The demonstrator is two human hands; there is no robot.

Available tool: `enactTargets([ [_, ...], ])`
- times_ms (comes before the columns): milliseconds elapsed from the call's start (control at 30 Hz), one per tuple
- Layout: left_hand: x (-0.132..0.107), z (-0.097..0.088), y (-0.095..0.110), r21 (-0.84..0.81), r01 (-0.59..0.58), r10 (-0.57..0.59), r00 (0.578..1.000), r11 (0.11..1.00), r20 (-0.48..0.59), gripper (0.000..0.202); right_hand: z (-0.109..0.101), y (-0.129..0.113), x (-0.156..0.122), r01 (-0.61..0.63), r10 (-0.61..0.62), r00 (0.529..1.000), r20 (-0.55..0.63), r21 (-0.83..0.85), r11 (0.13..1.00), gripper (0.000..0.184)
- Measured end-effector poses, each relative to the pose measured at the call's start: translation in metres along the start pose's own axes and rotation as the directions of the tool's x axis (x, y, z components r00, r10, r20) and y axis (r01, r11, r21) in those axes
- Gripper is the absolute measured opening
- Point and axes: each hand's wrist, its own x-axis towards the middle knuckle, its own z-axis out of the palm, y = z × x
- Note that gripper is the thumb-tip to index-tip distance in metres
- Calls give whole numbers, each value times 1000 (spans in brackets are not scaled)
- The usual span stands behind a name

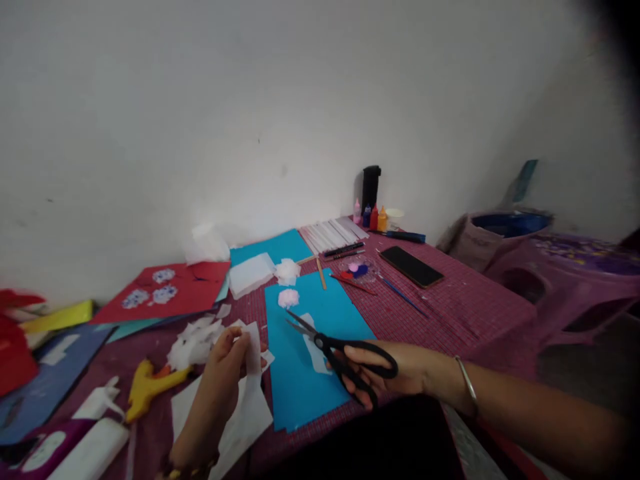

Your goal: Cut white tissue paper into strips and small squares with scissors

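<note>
My right hand (367, 367) grips a pair of black-handled scissors (320, 341); the blades are slightly apart and point up and left over the blue paper (303, 400). In my left hand (227, 367), a strip of white tissue paper (253, 350) is pinched between thumb and fingers. A white paper piece (315, 350) lies on the blue sheet, partly behind the scissors. Near the blade tips sits a pale pink crumpled paper flower (289, 298). White paper (250, 417) spreads under and beside my left hand, next to a heap of tissue scraps (195, 341).
A yellow glue gun (150, 390) and a purple-and-white bottle (65, 440) lie at left. Red paper with flowers (183, 307) is behind them. To the right are a phone (410, 265), brushes, a paint palette (356, 269) and several paint bottles (375, 217). A pink stool (565, 287) stands beyond.
</note>
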Motion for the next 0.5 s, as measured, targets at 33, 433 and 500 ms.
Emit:
enactTargets([
  [33, 10, -3, 3, -31, -8, 7, 1000, 999, -23, 34, -2, 2, 3, -23, 23, 999, 44, 10, 1000, 57],
  [433, 14, 23, 5, -142, 99, -29, 904, 985, 426, 45, -1, -3, 24, -42, -52, 925, 376, 238, 970, 64],
  [500, 16, 29, 4, -158, 52, 37, 858, 986, 513, 40, -2, 0, 28, -41, -62, 927, 370, 263, 964, 61],
])
